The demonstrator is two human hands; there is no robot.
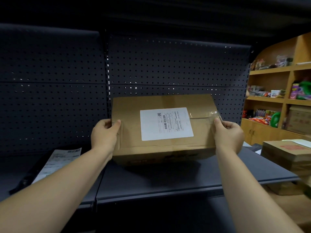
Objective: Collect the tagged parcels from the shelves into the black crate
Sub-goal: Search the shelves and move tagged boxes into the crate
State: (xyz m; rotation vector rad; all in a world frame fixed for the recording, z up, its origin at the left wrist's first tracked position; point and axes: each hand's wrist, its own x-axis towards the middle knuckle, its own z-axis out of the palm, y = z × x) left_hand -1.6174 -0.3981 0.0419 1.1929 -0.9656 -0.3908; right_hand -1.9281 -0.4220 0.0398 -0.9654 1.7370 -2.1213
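Note:
A brown cardboard parcel with a white shipping label on its top is held over the dark shelf board, tilted toward me. My left hand grips its left side, thumb on top. My right hand grips its right side by the taped seam. A shadow lies on the shelf under the parcel. The black crate is not in view.
A dark bagged parcel with a white label lies on the shelf at the left. Another cardboard box sits at the right end. Perforated dark back panels stand behind. Wooden shelves with colourful goods stand at far right.

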